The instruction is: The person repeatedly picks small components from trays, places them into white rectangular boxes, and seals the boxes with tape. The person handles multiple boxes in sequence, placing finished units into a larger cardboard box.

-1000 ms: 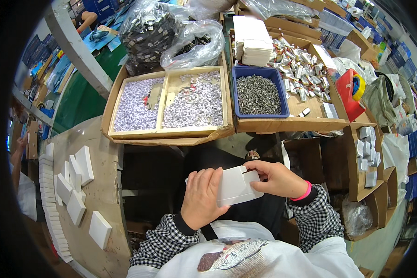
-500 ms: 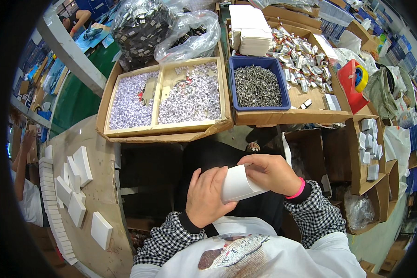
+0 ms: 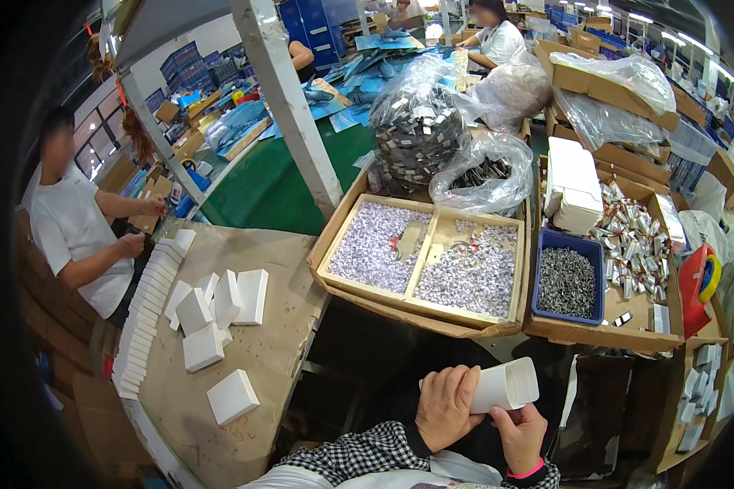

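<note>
A small white cardboard box (image 3: 491, 389) is held above my lap, its open end turned to the right. Wrapped round the box's closed side from the left is my left hand (image 3: 447, 410). My right hand (image 3: 520, 436), with a pink band at its wrist, is below the open end; its thumb and fingertips touch the lower edge of the box. Inside the open end I see only bare white wall; the deeper part is hidden.
Finished-looking white boxes (image 3: 206, 348) lie loosely on the table (image 3: 285, 269) at left, beside a curved row of boxes (image 3: 149, 306). Ahead stand a divided wooden tray (image 3: 422, 273) of small white parts and a blue bin (image 3: 569, 239) of metal pieces. A person (image 3: 86, 228) works at far left.
The view has swung left and up. My right hand has moved from the box's upper right side to below its opening, and the open end now faces into view.
</note>
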Demonstrator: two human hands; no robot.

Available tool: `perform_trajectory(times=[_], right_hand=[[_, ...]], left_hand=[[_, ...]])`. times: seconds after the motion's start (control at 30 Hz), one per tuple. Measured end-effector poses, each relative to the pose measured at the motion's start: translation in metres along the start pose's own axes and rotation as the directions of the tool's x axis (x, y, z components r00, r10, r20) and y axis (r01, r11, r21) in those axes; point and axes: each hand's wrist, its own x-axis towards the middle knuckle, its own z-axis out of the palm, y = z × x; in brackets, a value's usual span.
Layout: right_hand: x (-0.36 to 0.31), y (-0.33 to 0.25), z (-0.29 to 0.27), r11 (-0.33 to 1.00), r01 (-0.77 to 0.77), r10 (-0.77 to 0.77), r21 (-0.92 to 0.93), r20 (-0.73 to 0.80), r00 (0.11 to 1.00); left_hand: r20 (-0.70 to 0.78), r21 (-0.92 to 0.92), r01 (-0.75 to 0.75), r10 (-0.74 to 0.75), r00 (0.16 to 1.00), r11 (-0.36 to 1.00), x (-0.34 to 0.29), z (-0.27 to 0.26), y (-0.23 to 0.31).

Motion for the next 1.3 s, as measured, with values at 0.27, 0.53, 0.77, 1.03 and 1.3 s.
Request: perform_trajectory(times=[0.27,0.53,0.77,1.03,1.3], right_hand=[[0.017,0.008,-0.024,0.987,-0.118,0.113,0.112,0.055,0.992],[0.011,-0.008,-0.041,0.985,-0.174,0.162,0.011,0.323,0.932],[-0.009,-0.022,-0.026,0.991,-0.019,0.057,-0.135,0.279,0.959],[-0.009,-0.016,-0.041,0.949,0.122,-0.036,-0.292,0.282,0.959],[-0.008,-0.017,-0.044,0.985,-0.07,0.123,-0.158,0.354,0.927]], left_hand=[[0.127,-0.151,0.063,-0.044,0.991,0.987,-0.021,0.023,0.004],[0.616,-0.785,0.604,0.078,0.784,0.137,-0.051,0.07,-0.016],[0.667,-0.652,0.718,0.264,0.696,-0.246,-0.058,0.071,-0.022],[0.686,-0.674,0.727,0.251,0.682,-0.132,-0.051,0.075,-0.018],[0.738,-0.599,0.772,0.228,0.635,-0.213,-0.061,0.079,-0.027]])
